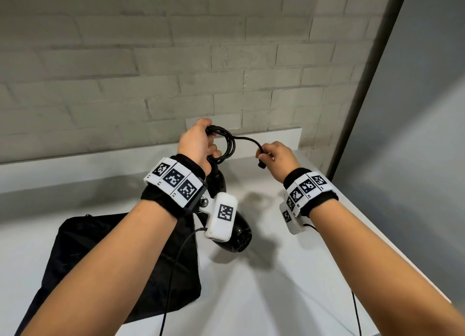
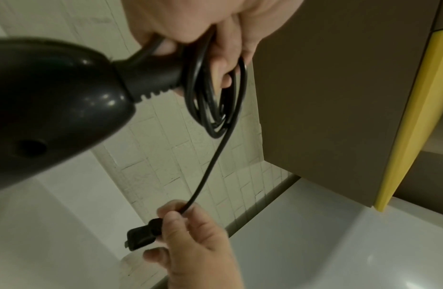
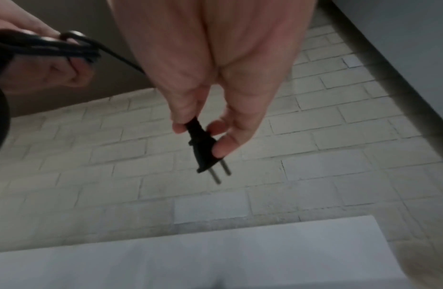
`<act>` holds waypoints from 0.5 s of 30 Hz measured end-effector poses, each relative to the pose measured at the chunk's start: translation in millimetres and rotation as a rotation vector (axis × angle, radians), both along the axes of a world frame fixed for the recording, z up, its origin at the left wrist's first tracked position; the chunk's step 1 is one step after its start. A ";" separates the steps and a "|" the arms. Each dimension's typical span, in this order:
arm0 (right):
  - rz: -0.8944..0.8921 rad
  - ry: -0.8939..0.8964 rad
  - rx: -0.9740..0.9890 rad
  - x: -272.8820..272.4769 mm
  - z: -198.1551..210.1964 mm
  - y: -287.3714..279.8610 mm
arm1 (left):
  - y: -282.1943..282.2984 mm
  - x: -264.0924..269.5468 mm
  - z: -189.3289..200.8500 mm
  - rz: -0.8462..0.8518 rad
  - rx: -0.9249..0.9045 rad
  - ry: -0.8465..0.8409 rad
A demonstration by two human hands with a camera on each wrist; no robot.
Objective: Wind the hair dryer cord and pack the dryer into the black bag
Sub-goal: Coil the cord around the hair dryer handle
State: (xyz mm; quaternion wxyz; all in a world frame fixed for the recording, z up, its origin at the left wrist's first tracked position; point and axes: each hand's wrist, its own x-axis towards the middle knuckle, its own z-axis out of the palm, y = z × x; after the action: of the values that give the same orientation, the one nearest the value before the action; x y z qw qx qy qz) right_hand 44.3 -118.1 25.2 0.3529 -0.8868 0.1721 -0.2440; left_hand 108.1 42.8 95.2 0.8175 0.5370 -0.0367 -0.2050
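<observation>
My left hand (image 1: 198, 140) grips the coiled black cord (image 1: 227, 144) together with the end of the hair dryer's handle (image 2: 151, 78). The black hair dryer (image 1: 237, 235) hangs below that hand, above the counter, partly hidden by my wrist device. A short stretch of cord (image 2: 210, 166) runs from the coil to my right hand (image 1: 276, 154), which pinches the black two-pin plug (image 3: 203, 148) just behind its body; the pins point away from the palm. The black bag (image 1: 105, 265) lies flat on the white counter at the lower left, under my left forearm.
A white counter (image 1: 264, 272) with a raised back ledge (image 1: 100, 164) meets a pale brick wall (image 1: 176, 58). A grey panel (image 1: 415, 134) stands to the right. A brown cabinet with a yellow edge (image 2: 338, 97) hangs overhead.
</observation>
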 end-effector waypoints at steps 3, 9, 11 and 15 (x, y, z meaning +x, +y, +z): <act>-0.042 -0.258 0.091 0.2 15.3 7.9 | -2.1 4.1 -4.4 0.017 -0.003 -0.004; 0.199 -0.598 0.419 -2.5 41.2 41.4 | -10.4 4.6 -14.4 0.024 0.059 -0.030; 0.190 -0.665 0.411 -3.8 38.9 46.4 | -10.4 4.5 -13.2 0.026 0.060 -0.048; 0.170 -0.729 0.423 -5.4 35.0 51.5 | -8.8 4.8 -9.1 0.034 0.069 -0.089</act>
State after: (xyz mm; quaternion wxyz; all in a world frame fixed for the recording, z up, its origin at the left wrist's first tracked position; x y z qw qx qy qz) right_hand 38.9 -66.6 60.2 0.5834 -0.6618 0.0085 -0.4708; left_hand 112.9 34.0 86.2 0.7994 0.5740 -0.0566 -0.1682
